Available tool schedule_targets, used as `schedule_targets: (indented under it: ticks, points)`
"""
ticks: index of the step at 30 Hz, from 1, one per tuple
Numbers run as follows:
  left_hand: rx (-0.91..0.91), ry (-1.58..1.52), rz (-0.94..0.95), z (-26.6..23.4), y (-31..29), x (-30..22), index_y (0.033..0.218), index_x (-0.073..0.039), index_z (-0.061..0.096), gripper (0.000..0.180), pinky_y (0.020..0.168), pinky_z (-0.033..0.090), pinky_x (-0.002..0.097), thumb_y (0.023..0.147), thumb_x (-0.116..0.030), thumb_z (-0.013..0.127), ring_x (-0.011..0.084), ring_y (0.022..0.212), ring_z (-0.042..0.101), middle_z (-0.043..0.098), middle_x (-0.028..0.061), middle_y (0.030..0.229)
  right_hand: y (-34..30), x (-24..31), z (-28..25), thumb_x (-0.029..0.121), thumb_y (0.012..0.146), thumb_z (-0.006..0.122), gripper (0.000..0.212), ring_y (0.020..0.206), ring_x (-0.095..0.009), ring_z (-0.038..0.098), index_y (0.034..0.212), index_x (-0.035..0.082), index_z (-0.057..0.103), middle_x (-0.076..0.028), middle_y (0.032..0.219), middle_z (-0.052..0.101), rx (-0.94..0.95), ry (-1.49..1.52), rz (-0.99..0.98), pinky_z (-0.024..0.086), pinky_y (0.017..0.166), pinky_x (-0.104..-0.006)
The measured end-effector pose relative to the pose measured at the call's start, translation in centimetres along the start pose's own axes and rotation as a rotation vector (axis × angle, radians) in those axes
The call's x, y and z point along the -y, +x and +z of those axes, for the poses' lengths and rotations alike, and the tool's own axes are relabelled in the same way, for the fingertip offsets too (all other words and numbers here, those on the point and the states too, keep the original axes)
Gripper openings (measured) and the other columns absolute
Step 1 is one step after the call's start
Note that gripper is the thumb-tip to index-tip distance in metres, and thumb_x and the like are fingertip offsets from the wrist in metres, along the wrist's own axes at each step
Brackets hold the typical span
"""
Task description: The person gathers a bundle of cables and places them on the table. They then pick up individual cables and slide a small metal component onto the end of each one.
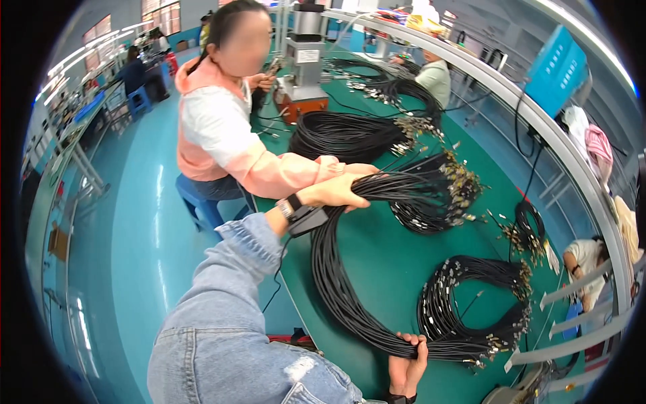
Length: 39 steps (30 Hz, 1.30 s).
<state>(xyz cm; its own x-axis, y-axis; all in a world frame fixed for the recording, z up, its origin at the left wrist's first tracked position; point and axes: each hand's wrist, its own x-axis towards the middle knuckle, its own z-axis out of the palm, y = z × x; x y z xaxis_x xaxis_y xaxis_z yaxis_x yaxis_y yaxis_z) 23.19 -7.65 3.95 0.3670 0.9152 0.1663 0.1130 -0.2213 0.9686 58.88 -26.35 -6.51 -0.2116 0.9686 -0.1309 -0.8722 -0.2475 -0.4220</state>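
A thick bundle of black cables (334,269) bends in a long curve over the green table (377,269). My left hand (336,191), at the end of an outstretched denim sleeve, is closed around its far part. Nearer to me, my right hand (409,360) wraps its fingers around the other part of the same bundle. A co-worker's arm in a pink and white sleeve (282,172) reaches across just beyond my left hand; that person's hand is partly hidden behind mine. Metal connector ends (464,185) fan out to the right of my left hand.
A coiled cable bundle (437,296) lies right of mine, and another coil (343,138) lies farther back. A grey machine with an orange base (303,81) stands at the far end. A metal frame (471,64) runs above the table's right side. The co-worker sits on a blue stool (195,202).
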Motion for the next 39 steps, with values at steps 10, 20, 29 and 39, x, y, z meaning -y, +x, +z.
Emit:
schedule_targets:
  ticks: [10,20,29,39]
  points:
    - [-0.090,0.172,-0.317,-1.5,3.0,9.0,0.093,0.001,0.054,0.023,0.046,0.044,0.0266,0.077,-0.010,0.065,0.0109,0.049,0.053,0.053,0.0029,0.057,0.2,-0.5,-0.9,0.020,0.093,0.056,0.023,0.123,-0.029,0.045,0.108,0.003,0.054,-0.013,0.126,0.054,-0.192,0.045,0.252,0.028,0.112,-0.0458]
    - [-0.091,0.845,-0.058,-8.1,5.7,8.8,0.122,0.003,0.051,0.058,0.062,0.051,0.0356,0.072,-0.019,0.071,0.0208,0.071,0.064,0.064,0.0160,0.082,0.6,-3.5,-0.3,0.017,0.095,0.055,0.039,0.126,-0.031,0.044,0.127,-0.003,0.045,-0.018,0.134,0.048,0.010,-0.017,0.501,0.034,0.109,-0.0459]
    - [-0.086,0.940,0.271,9.7,1.2,3.7,0.123,-0.002,0.050,0.054,0.096,0.043,0.0400,0.076,-0.017,0.072,0.0345,0.112,0.052,0.057,0.0176,0.116,-4.8,3.0,-0.7,0.017,0.096,0.053,0.039,0.116,-0.028,0.055,0.127,-0.005,0.045,-0.021,0.124,0.055,-0.041,-0.337,0.579,0.047,0.098,-0.0357]
    - [0.188,0.654,0.240,25.0,-6.1,2.0,0.103,-0.002,0.059,0.030,0.083,0.047,0.0398,0.078,-0.012,0.071,0.0316,0.095,0.058,0.062,0.0123,0.103,-8.4,7.3,-1.9,0.016,0.097,0.052,0.029,0.091,-0.020,0.064,0.118,-0.003,0.054,-0.015,0.105,0.064,-0.156,-0.746,0.388,0.052,0.083,-0.0299]
